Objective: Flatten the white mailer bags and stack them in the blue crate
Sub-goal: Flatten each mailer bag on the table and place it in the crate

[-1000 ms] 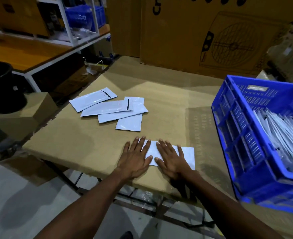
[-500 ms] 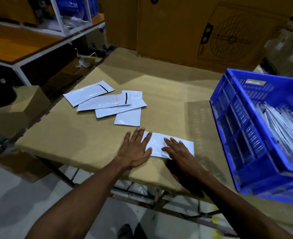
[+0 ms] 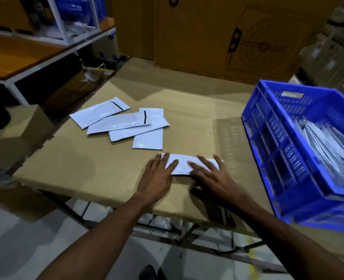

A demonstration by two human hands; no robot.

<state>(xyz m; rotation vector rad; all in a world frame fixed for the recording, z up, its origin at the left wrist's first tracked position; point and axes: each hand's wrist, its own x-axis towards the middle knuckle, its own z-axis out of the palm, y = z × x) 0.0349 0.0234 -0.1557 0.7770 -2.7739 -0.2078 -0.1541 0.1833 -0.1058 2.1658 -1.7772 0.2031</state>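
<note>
**Hands pressing a white mailer bag flat on a cardboard-topped table**

Mailer bag (image 3: 182,165), white and lying lengthwise across the near part of the table (image 3: 187,110), is held down at both ends. The left hand (image 3: 157,176) lies palm-down with fingers straight and spread, its fingertips over the bag's left end and its palm on the table surface. The right hand (image 3: 212,175) is likewise flat, fingers straight and fanned out over the bag's right half; neither hand curls round or pinches the bag. Only the middle strip of the bag shows between the two hands.

Beyond the hands, four more white mailer bags (image 3: 120,123) lie in a loose, overlapping fan on the table, two of them showing a dark strip near one end. The nearest of these sits just beside the pressed bag, apart from it.

At the right edge of the table stands the blue crate (image 3: 276,138), its lattice wall facing the hands. Inside it, stacked mailer bags (image 3: 328,146) lean in a row. Large cardboard boxes (image 3: 248,37) stand behind the table.
</note>
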